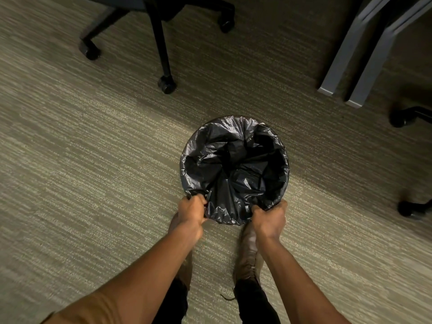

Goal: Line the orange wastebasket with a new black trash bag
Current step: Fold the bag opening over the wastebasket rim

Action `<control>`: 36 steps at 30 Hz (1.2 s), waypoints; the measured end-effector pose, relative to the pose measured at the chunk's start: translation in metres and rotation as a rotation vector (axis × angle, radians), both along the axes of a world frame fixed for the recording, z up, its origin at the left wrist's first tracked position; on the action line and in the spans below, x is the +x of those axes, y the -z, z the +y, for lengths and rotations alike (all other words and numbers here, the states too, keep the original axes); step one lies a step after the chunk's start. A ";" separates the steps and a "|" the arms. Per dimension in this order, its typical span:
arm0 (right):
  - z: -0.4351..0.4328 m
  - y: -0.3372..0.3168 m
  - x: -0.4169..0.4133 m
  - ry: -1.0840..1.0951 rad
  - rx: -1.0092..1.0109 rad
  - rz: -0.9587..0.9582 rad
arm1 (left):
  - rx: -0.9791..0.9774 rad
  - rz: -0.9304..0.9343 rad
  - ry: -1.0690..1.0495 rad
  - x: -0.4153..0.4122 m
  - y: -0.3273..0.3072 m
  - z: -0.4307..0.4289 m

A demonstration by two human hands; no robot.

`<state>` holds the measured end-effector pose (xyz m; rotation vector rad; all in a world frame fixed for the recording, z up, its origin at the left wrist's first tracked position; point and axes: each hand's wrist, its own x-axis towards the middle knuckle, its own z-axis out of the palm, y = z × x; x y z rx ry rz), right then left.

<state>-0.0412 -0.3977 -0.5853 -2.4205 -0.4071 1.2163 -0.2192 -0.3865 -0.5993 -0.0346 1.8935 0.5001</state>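
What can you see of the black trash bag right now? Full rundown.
The trash bag is thin, glossy, crinkled black plastic. Its mouth is open and folded over a round rim, covering the bin so no orange shows. The inside sags in loose folds toward a dark centre. It sits on the carpet just ahead of the person's shoes. The left hand and right hand each grip bunched plastic at the near edge.

Head cam, steep downward look, carpet [93, 183] close below
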 end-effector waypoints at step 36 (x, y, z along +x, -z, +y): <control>0.013 0.017 0.006 -0.064 -0.033 -0.038 | 0.258 -0.050 0.052 -0.085 0.023 0.105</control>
